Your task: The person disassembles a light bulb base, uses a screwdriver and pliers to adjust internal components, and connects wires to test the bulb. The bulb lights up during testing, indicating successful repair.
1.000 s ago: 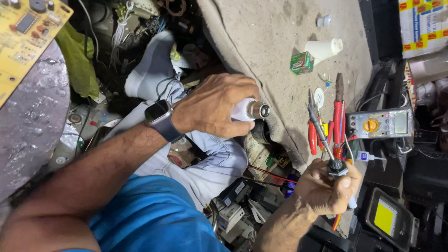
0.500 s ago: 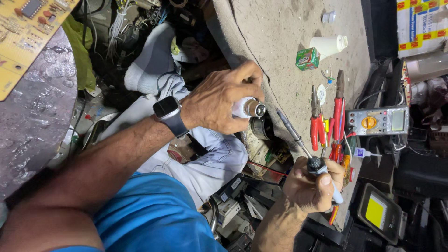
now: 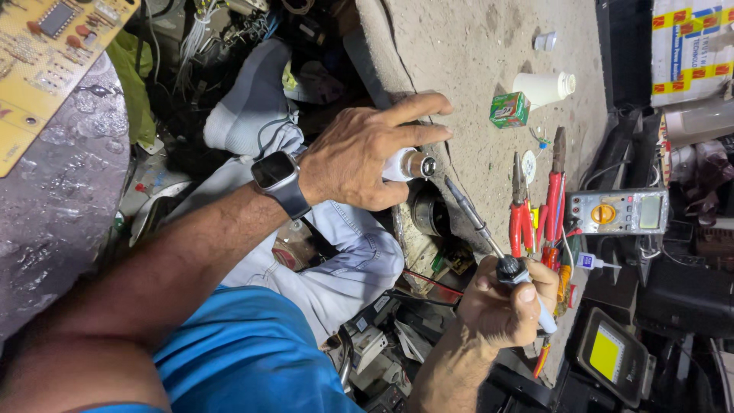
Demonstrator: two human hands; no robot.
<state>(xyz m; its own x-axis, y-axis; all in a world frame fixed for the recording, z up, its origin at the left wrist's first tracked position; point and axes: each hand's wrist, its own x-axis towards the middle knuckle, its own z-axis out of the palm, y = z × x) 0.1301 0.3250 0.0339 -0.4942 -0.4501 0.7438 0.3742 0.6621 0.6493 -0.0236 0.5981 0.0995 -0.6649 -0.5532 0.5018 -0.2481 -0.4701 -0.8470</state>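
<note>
My left hand (image 3: pixel 359 157) is closed around a small white cylindrical part with a metal end (image 3: pixel 409 164); thumb and lower fingers wrap it while the two upper fingers stretch out straight over the worktop (image 3: pixel 474 69). The part sits just off the worktop's near edge, above my lap. My right hand (image 3: pixel 508 302) has a full, tight grip on the handle of a soldering iron (image 3: pixel 489 245), held below the same edge, with its long metal tip slanting up towards the part's metal end and stopping a little short of it.

I judge the main risk to be that tip: if either hand wobbles, it could touch my left thumb, which lies close beside the metal end, or slide off that small rounded end. The part has no support but my fingers, so it could twist when pressed.

On the worktop near the iron lie red-handled pliers (image 3: pixel 520 210) and a red-handled screwdriver (image 3: pixel 554 191), with a multimeter (image 3: pixel 618 212) beyond them towards the far side. A white paper cup (image 3: pixel 543 88) lies on its side by a small green box (image 3: pixel 510 109). A yellow circuit board (image 3: pixel 46 53) sits off at my left. Loose wires and parts crowd the space under the worktop's edge, leaving little room to reposition the iron.
</note>
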